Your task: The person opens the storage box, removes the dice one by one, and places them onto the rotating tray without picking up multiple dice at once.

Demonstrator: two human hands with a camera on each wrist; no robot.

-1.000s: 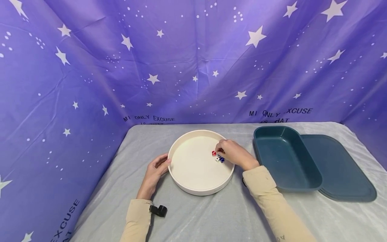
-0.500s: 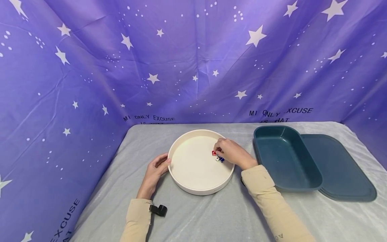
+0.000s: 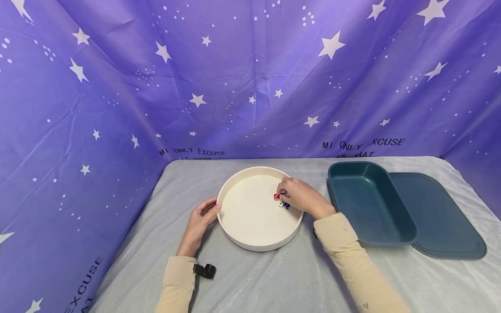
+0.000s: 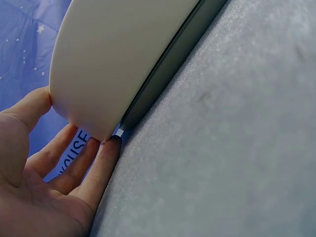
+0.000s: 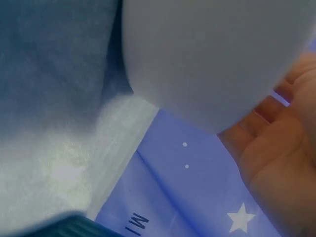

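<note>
A round cream tray stands on the grey cloth in the head view. At its left side my left hand steadies it, thumb at the rim and fingertips low against the wall, as the left wrist view shows. My right hand reaches over the right rim with bent fingers and pinches a small purple die. Close by on the tray floor lie a red die, a white die and a blue die. In the right wrist view the tray's wall hides the fingertips.
To the right stands a deep teal rectangular box, with a matching flat lid lying partly behind it. A purple star-printed curtain rises behind and to the sides of the cloth-covered table.
The fingers of my right hand have shifted slightly among the dice, and the purple die now shows at them. My left hand and the tray hold their place.
</note>
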